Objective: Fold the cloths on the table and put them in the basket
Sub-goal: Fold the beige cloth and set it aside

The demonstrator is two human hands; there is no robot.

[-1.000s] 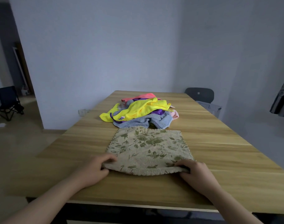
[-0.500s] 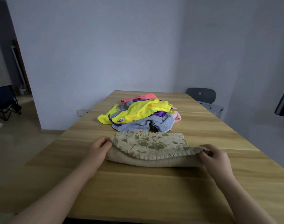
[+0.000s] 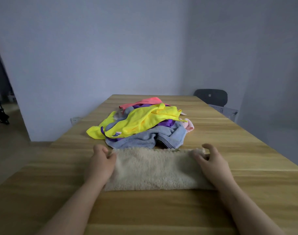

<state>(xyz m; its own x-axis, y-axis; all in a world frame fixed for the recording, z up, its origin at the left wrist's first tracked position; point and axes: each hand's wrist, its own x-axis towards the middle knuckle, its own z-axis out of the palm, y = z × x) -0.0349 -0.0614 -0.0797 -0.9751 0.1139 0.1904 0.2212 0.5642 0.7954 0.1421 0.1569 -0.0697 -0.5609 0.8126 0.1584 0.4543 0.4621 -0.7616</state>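
Beige cloth [image 3: 155, 170]: lies flat on the wooden surface [image 3: 161, 214], lower centre of frame, folded into a wide band with the plain fleecy side up. A sliver of patterned edge shows along its far side.

Left hand [image 3: 100, 162]: at the band's left end, thumb and fingers curled onto the far left corner, grasping it.

Right hand [image 3: 212, 165]: at the right end, fingers loosely curled at the far right corner, thumb raised. Cannot tell whether it pinches the corner or only touches it.

Pile of cloths [image 3: 141, 124]: unfolded, centre of frame, just beyond the beige cloth. Yellow cloth [image 3: 144, 119] on top, grey-blue towel [image 3: 139, 139] at the near side, coral cloth [image 3: 144, 100] at the far side.

Dark chair [image 3: 211, 97]: upper right, beyond the surface.
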